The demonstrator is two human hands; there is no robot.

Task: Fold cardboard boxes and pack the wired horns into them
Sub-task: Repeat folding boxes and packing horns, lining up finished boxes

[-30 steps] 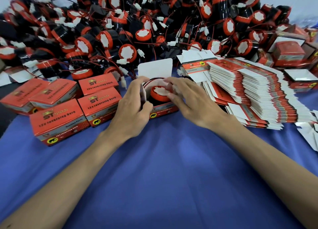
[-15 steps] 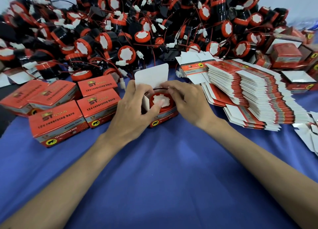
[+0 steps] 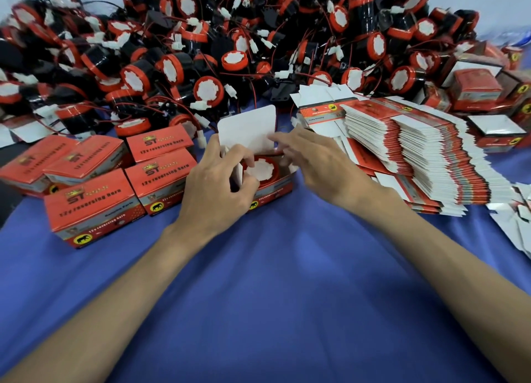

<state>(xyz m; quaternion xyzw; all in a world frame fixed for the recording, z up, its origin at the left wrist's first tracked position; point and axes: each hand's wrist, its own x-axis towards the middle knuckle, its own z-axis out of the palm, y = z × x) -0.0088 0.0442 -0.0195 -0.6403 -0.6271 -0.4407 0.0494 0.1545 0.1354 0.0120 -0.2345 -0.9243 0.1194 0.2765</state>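
Head: left hand [image 3: 215, 190] curled on box [image 3: 274, 186]

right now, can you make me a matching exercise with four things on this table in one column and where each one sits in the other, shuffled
Things
1. open box
2. closed boxes
3. flat box blanks
4. loose horns

Places
A. heaped along the far side of the table
B. between the left hand and the right hand
C. grouped to the left of the left hand
D. fanned out in a stack to the right of the right hand

Pairs: 1-B, 2-C, 3-D, 4-A
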